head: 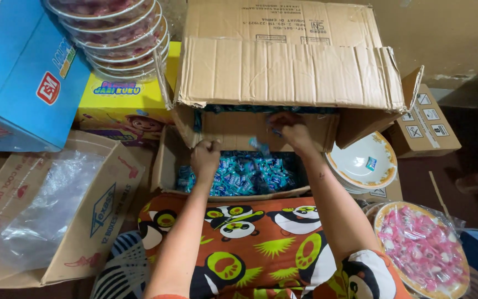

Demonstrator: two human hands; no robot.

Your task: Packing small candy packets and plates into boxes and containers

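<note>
Head view looks down on the open cardboard box [233, 130] at the person's knees, its floor heaped with small blue-wrapped candies [247, 174]. They look light, crinkly and slippery, best pinched by a wrapper end. Right hand [294, 133] has its grip narrowed on one blue candy [259, 146]; left hand [206, 158] is fisted above the heap, contents hidden. Right of the box sit white plates [360, 163]; the box's big top flap [283, 72] overhangs the reach.

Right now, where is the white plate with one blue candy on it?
In the head view, the white plate is on the right, beside the open candy box and just above the tray of pink candies.
</note>
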